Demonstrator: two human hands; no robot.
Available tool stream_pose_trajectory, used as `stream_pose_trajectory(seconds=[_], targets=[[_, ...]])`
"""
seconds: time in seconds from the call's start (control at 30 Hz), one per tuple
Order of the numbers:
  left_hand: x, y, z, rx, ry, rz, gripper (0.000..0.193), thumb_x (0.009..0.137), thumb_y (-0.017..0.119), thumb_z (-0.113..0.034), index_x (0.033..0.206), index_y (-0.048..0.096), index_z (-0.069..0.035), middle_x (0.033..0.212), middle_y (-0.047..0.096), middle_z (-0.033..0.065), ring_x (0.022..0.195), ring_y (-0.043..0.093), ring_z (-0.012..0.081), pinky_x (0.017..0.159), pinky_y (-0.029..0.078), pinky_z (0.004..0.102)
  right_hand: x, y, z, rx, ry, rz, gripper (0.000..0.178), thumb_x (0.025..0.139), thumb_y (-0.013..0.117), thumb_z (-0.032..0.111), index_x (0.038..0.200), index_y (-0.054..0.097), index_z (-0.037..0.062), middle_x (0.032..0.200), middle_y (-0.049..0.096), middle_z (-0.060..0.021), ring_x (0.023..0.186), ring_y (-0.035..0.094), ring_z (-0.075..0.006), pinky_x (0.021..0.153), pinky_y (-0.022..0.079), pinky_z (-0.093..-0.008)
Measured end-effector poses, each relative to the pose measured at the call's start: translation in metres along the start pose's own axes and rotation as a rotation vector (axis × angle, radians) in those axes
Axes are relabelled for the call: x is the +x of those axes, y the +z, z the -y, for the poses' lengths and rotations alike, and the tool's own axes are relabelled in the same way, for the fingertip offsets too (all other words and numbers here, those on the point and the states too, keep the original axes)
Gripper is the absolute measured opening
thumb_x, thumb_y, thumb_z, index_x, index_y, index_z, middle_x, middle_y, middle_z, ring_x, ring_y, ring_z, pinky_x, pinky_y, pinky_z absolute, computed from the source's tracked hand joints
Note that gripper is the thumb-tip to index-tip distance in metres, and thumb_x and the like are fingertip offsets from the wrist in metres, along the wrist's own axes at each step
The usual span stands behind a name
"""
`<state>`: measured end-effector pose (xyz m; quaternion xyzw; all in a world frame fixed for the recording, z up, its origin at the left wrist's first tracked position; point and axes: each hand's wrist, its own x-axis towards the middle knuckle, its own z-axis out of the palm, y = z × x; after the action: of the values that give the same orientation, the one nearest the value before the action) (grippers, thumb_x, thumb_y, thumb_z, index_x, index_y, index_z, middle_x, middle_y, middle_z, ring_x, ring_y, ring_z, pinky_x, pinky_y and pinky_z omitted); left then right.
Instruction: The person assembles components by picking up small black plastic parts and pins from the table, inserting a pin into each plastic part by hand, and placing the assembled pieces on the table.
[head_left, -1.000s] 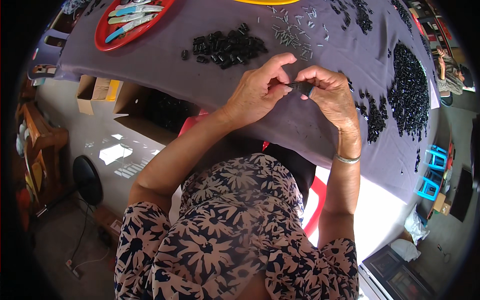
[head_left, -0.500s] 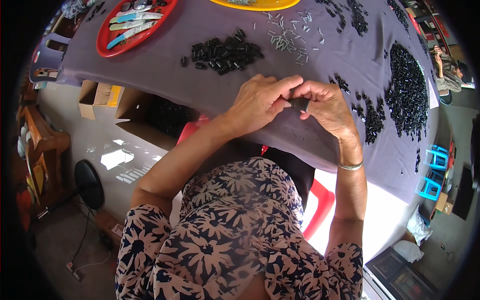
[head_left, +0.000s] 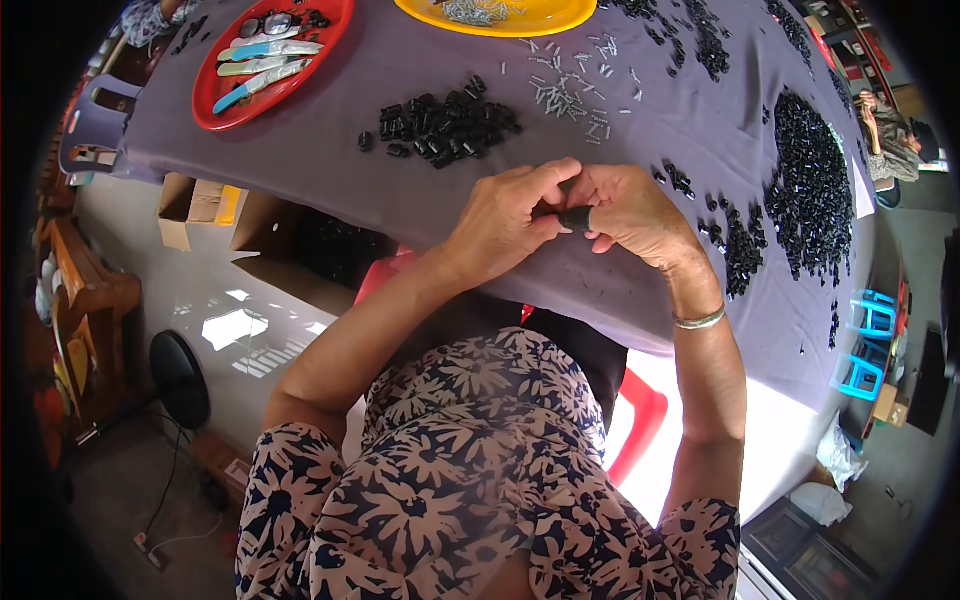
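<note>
My left hand [head_left: 508, 222] and my right hand [head_left: 640, 215] meet above the near part of the table, fingers bent and pinched toward each other. Between them, by the right thumb, shows something small and black [head_left: 575, 218]; whether it is a wrap on the thumb or a held piece I cannot tell. My fingers hide whatever else they grip. Just beyond my hands lie a heap of small black cylindrical pieces [head_left: 440, 128] and a scatter of small silvery metal pins [head_left: 562, 92]. Smaller black pieces [head_left: 745, 250] lie right of my right hand.
A red tray [head_left: 207, 108] with several blue-and-white-handled tools stands far left. A yellow tray [head_left: 560, 22] with metal pins sits at the far edge. A large pile of black parts [head_left: 815, 200] spreads on the right. An open cardboard box [head_left: 285, 270] stands below the table's left edge.
Both hands have shifted slightly left and stayed together, with the fingers drawn closer around the black spot. The view has tilted a little, so the table things appear lower.
</note>
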<state>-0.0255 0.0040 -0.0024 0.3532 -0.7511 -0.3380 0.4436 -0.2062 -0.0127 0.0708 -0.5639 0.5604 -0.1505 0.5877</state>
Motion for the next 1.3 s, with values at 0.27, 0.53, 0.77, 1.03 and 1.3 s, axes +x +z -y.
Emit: stream_pose_trajectory(seconds=[0.27, 0.53, 0.77, 1.03, 1.3], targets=[[0.001, 0.0, -0.005, -0.028, -0.023, 0.001, 0.062, 0.071, 0.071, 0.008, 0.129, 0.056, -0.007, 0.085, 0.07, 0.0061, 0.073, 0.066, 0.0193, 0.068, 0.054, 0.0297, 0.01, -0.014, -0.006, 0.006, 0.051, 0.071, 0.009, 0.073, 0.059, 0.001, 0.082, 0.061, 0.0008, 0.07, 0.057, -0.0022, 0.057, 0.053, -0.0089, 0.051, 0.044, -0.0219], [0.006, 0.0, 0.002, 0.052, 0.063, 0.05, 0.063, 0.072, 0.069, 0.009, 0.131, 0.053, -0.008, 0.085, 0.067, 0.0067, 0.077, 0.067, 0.0209, 0.068, 0.053, 0.0316, 0.017, -0.011, 0.003, -0.091, 0.097, 0.11, 0.02, 0.074, 0.062, -0.001, 0.093, 0.067, 0.0, 0.074, 0.061, -0.0018, 0.058, 0.049, -0.007, 0.049, 0.041, -0.021], [0.003, 0.0, -0.006, -0.053, -0.124, -0.019, 0.044, 0.074, 0.07, 0.007, 0.115, 0.06, -0.005, 0.085, 0.066, 0.0081, 0.077, 0.066, 0.0229, 0.069, 0.053, 0.0305, -0.008, 0.008, -0.026, 0.086, -0.03, -0.045, 0.007, 0.08, 0.061, -0.002, 0.086, 0.061, 0.002, 0.071, 0.058, -0.001, 0.06, 0.054, -0.0065, 0.051, 0.045, -0.0228], [0.019, -0.036, 0.005, 0.563, 0.051, -0.224, 0.02, 0.074, 0.07, -0.002, 0.092, 0.068, -0.01, 0.082, 0.06, 0.0057, 0.08, 0.059, 0.0272, 0.072, 0.047, 0.0392, -0.05, -0.009, -0.064, -0.386, -0.481, -0.777, 0.025, 0.078, 0.055, -0.008, 0.098, 0.066, 0.0015, 0.077, 0.063, -0.0047, 0.061, 0.059, -0.0109, 0.059, 0.049, -0.0258], [0.02, -0.027, 0.002, 0.501, 0.091, -0.371, 0.019, 0.074, 0.074, -0.006, 0.092, 0.067, -0.007, 0.087, 0.059, 0.007, 0.081, 0.058, 0.0282, 0.07, 0.049, 0.0386, -0.015, -0.064, -0.069, -0.756, -0.482, -0.766, 0.026, 0.075, 0.053, -0.007, 0.096, 0.066, 0.0012, 0.085, 0.063, -0.0126, 0.073, 0.065, -0.0235, 0.067, 0.051, -0.0331]])
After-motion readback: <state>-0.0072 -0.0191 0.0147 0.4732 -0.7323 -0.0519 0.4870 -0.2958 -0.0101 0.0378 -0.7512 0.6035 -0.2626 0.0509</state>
